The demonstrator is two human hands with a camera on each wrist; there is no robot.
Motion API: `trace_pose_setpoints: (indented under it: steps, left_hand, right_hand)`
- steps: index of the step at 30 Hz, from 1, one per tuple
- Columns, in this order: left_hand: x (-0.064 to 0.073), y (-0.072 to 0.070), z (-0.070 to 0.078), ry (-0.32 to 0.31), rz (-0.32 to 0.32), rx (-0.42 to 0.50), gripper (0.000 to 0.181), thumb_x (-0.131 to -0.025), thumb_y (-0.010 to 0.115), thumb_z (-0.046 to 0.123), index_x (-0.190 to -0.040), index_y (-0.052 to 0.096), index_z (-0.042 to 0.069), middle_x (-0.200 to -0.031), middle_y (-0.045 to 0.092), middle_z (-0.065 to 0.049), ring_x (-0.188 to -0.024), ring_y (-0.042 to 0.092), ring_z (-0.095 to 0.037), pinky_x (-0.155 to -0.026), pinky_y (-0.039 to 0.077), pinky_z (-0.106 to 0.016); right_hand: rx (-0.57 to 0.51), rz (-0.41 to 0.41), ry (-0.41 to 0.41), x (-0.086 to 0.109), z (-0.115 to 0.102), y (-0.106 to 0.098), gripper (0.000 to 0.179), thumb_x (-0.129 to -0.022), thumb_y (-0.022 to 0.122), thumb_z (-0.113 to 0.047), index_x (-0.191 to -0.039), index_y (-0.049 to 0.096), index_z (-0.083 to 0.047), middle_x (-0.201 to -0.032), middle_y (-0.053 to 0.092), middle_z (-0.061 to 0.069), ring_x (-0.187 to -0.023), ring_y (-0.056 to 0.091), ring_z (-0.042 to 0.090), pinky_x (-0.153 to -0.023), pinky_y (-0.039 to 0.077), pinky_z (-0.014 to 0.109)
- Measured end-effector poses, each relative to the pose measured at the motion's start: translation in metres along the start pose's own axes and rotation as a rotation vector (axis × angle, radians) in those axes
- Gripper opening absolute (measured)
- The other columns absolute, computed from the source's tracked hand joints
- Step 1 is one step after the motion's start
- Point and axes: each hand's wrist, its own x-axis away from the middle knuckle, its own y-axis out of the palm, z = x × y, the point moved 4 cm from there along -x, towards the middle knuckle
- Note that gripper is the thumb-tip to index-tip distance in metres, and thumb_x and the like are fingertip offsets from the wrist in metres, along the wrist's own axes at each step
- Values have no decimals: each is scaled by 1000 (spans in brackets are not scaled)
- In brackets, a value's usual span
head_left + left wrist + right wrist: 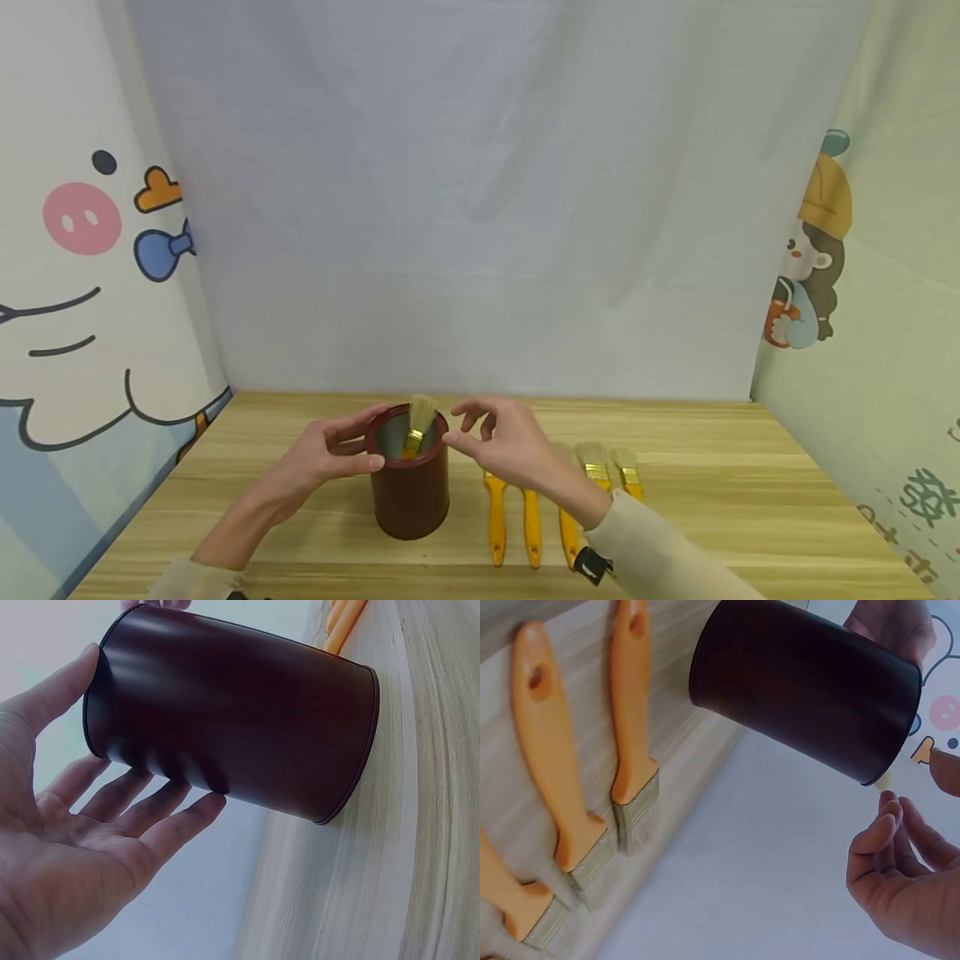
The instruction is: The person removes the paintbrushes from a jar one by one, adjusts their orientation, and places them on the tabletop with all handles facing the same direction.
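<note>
A dark red can (pixel 411 500) stands upright on the table. Inside it a paintbrush (pixel 422 412) leans with its pale bristles up, above the rim, its orange handle mostly hidden by the wall. My left hand (pixel 330 450) holds the can at its left side, thumb on the near rim and fingers spread along the far side. The left wrist view shows that thumb (pixel 64 686) at the rim. To the right of the rim is my right hand (pixel 498 437), its fingers loosely bent close to the brush, with nothing between thumb and fingertips.
Several orange-handled paintbrushes (pixel 532 525) lie side by side right of the can, bristles away from me, partly under my right forearm. The wooden table (pixel 720 500) ends at a grey curtain (pixel 480 208); cartoon-printed cloths hang left and right.
</note>
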Motion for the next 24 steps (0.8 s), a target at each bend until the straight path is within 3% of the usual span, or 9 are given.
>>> trace_pose_setpoints:
  steps: [12,21,24]
  left_hand:
    - [-1,0,0,24,0,-11,72,-99,75,18,-162,43,8,-163,40,-21,-145,39,-51,-108,49,-52]
    - [0,2,1,25,-3,-7,70,-99,74,17,-162,43,9,-163,41,-20,-145,41,-50,-109,48,-53]
    - [0,2,1,23,-2,-4,71,-99,74,17,-162,43,9,-164,40,-19,-146,39,-50,-110,47,-54]
  right_hand:
    - [52,24,16,-23,0,13,33,-98,77,-28,-125,75,-10,-100,68,0,-59,49,12,-50,40,26]
    - [61,51,-6,-35,-2,22,29,-96,80,-20,-118,77,-2,-100,70,5,-62,48,12,-54,41,26]
    - [80,76,-36,-36,-7,25,20,-96,80,-17,-112,78,-4,-100,71,4,-64,48,13,-57,43,27]
